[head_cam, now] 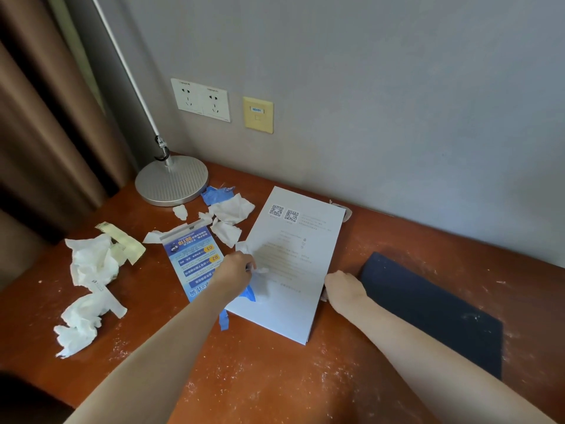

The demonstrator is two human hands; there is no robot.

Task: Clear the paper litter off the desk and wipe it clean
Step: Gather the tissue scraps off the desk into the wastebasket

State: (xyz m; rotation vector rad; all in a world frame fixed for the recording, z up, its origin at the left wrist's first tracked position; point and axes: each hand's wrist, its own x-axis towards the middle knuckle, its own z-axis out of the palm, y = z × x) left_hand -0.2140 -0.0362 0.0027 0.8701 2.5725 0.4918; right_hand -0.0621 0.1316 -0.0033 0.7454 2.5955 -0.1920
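While the white printed sheet lies mid-surface, long axis running from the near edge up toward the wall, QR codes at the far end, the left hand reaches in palm down, pinching a tissue scrap at its left edge. The right hand curls under its right edge; grip unclear. One blue flyer, two crumpled tissue wads left, dusty surface.

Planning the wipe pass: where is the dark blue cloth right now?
The dark blue cloth lies flat on the desk's right side, just right of the white sheet, beside the right hand.
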